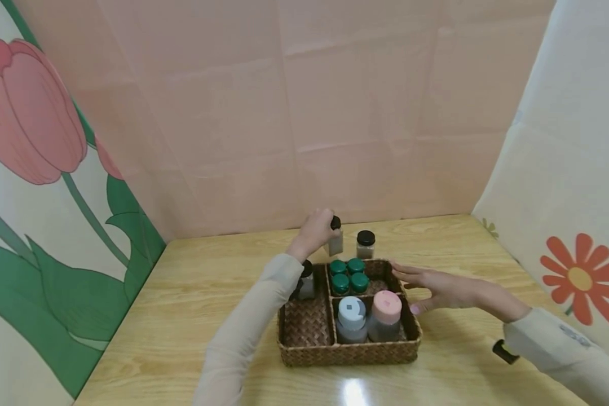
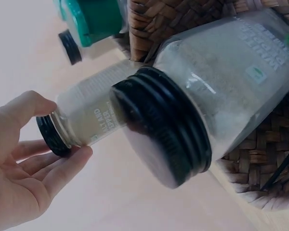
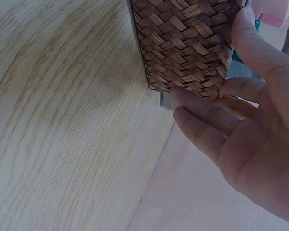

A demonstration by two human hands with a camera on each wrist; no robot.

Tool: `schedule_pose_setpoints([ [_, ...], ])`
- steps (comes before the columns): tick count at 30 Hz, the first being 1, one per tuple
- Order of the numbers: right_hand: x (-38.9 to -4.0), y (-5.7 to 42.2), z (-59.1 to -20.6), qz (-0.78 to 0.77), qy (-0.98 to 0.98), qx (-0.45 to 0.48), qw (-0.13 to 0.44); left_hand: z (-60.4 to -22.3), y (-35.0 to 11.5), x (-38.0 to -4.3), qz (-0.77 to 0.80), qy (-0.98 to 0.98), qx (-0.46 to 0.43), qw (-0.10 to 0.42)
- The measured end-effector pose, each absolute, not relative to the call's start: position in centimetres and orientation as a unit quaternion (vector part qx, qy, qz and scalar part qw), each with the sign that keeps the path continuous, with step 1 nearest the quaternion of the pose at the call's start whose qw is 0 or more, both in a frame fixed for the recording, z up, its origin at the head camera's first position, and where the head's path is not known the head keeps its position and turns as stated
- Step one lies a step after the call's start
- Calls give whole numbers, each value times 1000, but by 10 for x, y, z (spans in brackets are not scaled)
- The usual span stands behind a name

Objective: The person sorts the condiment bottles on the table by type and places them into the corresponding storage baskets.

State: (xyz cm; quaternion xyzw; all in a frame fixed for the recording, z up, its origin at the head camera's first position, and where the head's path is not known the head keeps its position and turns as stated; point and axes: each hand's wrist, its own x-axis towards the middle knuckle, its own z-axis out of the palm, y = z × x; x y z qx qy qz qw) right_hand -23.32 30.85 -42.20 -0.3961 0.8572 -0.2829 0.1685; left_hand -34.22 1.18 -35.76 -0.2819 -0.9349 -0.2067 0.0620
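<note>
My left hand [image 1: 312, 232] pinches the black lid of a clear spice jar [image 1: 334, 242] behind the basket. In the left wrist view this jar [image 2: 94, 108] is tilted, its label partly reading "salt and pepper". A larger-looking white pepper jar [image 2: 226, 82] with a black lid stands in the basket's left compartment, close to my left wrist. My right hand [image 1: 444, 288] rests against the right side of the woven basket [image 1: 350, 355], fingers near its back corner. In the right wrist view the thumb touches the basket's rim, and the fingers are fairly straight.
Several green-lidded jars [image 1: 349, 275] fill part of the back right compartment. A white-capped bottle [image 1: 352, 321] and a pink-capped bottle [image 1: 387, 317] stand in the front right one. Another black-lidded jar [image 1: 365, 245] is behind the basket. A black-lidded item [image 1: 505, 351] lies by the right sleeve.
</note>
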Motion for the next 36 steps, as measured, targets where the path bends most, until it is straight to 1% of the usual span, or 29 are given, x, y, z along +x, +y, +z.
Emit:
schedule_pose_setpoints([
  [9, -236, 308, -424, -274, 861, -393, 171, -347, 7, -338, -230, -930, -281, 61],
  [21, -237, 309, -423, -269, 866, -386, 168, -328, -3, -332, -225, -922, -300, 91],
  [36, -233, 311, -424, -274, 862, -392, 168, -313, -15, -312, -244, -919, -298, 81],
])
